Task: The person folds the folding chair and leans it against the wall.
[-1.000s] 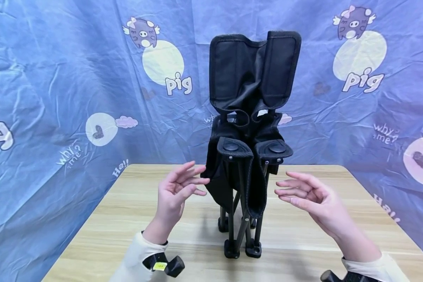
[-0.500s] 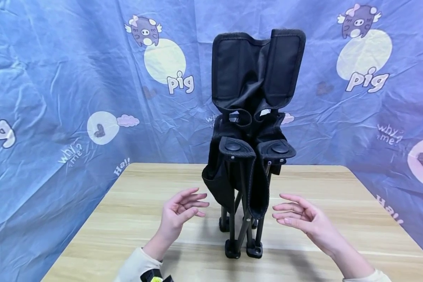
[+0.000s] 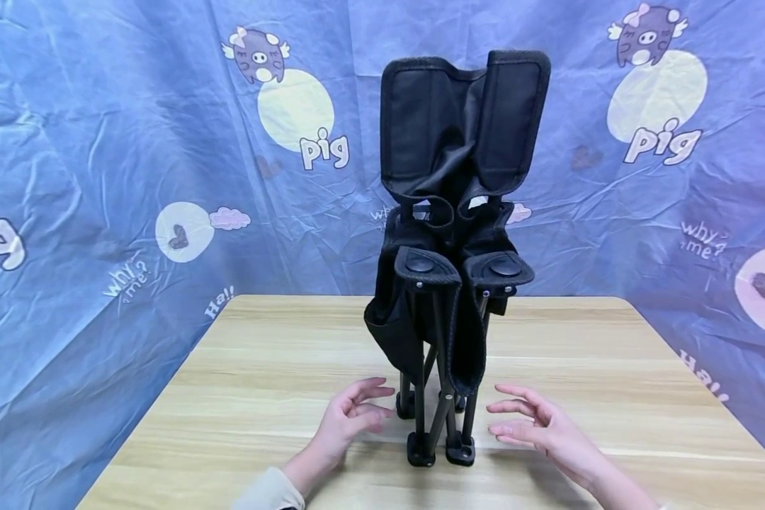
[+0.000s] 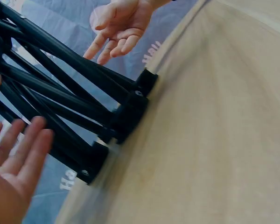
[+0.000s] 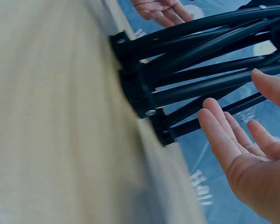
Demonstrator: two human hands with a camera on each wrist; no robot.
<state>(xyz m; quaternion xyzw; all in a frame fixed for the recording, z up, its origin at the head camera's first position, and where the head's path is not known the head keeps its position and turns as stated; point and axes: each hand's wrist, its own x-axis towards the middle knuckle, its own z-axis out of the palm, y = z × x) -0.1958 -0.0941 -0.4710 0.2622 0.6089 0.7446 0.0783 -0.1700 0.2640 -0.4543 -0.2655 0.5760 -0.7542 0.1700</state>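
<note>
A black folding chair stands upright and folded on the table, its fabric back spread at the top. Its dark metal legs are bunched together and end in black plastic feet. My left hand is low on the left of the legs, fingers relaxed and apart from them. Across from it, my right hand is at about the same height on the right, fingers loosely extended, with a gap to the legs. Neither hand holds anything. Both wrist views show the palms turned toward the legs.
The light wooden table extends around the chair on all sides. Behind and beside it hangs a blue cloth printed with pigs, circles and words.
Both hands have moved down, from beside the chair's seat fabric to beside the lower legs, and the left has also come inward. The chair has stayed in place.
</note>
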